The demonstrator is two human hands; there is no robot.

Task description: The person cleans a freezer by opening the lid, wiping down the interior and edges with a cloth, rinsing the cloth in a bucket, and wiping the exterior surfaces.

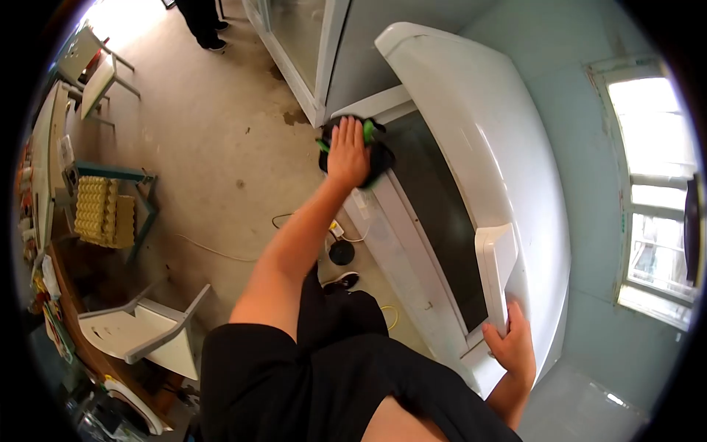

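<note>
My left hand (pixel 348 155) is stretched forward over a black bundle with bright green parts (pixel 379 158), at the near corner of a white chest freezer (pixel 412 250). Its fingers lie straight across the top of the bundle, and the thumb is hidden. The bundle's edges are blurred, and its exact kind does not show. On the right, the freezer's lid (pixel 508 155) stands raised. My right hand (pixel 515 346) is closed around the lower end of the lid's white handle (pixel 495 261). The freezer's inside looks dark.
A glass-fronted cabinet (pixel 298 44) stands beyond the freezer. Egg trays (pixel 97 210) are stacked at left, near a white chair (pixel 147 331). A cable and black round object (pixel 341 253) lie by my feet. A person's legs (pixel 199 22) show at the top.
</note>
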